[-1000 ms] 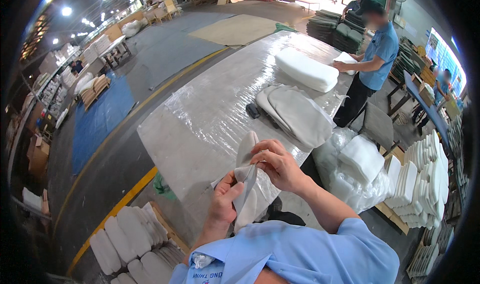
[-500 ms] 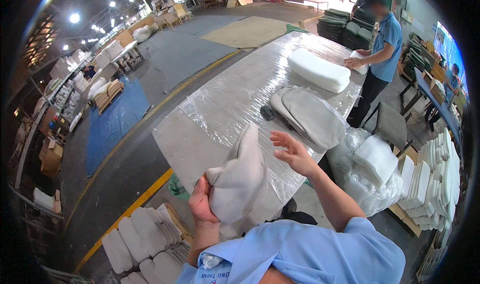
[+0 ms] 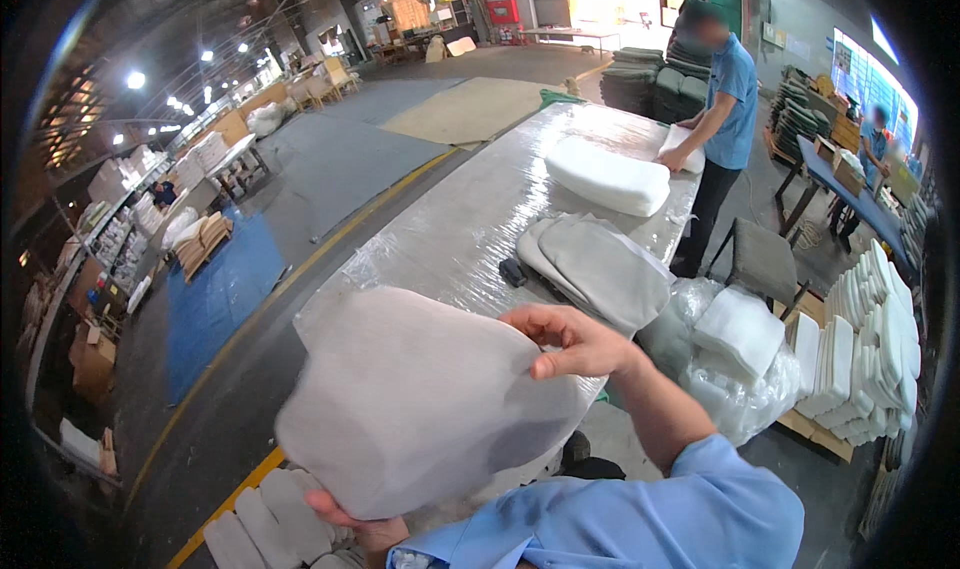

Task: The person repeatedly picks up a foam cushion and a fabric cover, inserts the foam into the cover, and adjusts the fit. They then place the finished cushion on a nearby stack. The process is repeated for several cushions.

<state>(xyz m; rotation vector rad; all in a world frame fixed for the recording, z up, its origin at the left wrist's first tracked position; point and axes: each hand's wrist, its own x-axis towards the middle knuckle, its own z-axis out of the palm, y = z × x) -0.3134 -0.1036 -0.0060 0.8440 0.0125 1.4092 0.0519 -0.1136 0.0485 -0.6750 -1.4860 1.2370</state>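
Left hand (image 3: 348,514): gripping cover (image 3: 410,399), near edge
Right hand (image 3: 568,341): gripping right edge
Cover: spread between hands, at bench (image 3: 450,249) near end
Long axis: cannot tell

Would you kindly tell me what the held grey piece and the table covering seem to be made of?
Grey piece: probably matte fabric, as its surface looks dull and softly curved; weave unclear. Table covering: likely clear, glossy plastic film, given its wrinkled, bright reflections.

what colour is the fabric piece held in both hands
The fabric piece is plain light grey; it shows best in the head view.
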